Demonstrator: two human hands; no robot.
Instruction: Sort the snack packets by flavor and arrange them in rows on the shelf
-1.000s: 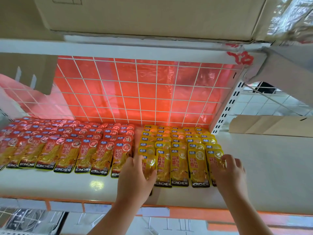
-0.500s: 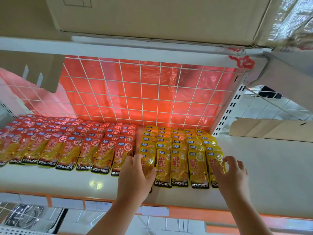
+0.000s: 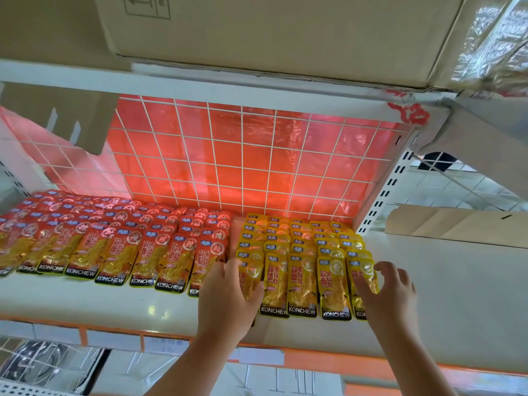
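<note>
Red KONCHEW snack packets [image 3: 114, 247] lie in overlapping rows on the left of the white shelf [image 3: 85, 301]. Yellow KONCHEW packets [image 3: 303, 264] lie in several rows just right of them. My left hand [image 3: 228, 298] rests flat at the left edge of the yellow block, over its front left packet, fingers spread. At the block's right edge my right hand [image 3: 391, 295] hovers with curled, parted fingers that touch the front right packet. Neither hand grips a packet.
A red-backed wire grid [image 3: 243, 161] closes the back of the shelf. An upper shelf with a cardboard box [image 3: 271, 35] hangs low overhead. The white shelf continues to the right, with a folded cardboard piece [image 3: 457, 224] at its back. An orange strip edges the shelf front.
Both hands stay at the sides of the yellow block. The right hand's fingers have lifted and curled slightly. The camera has tilted a little, shifting the scene leftward.
</note>
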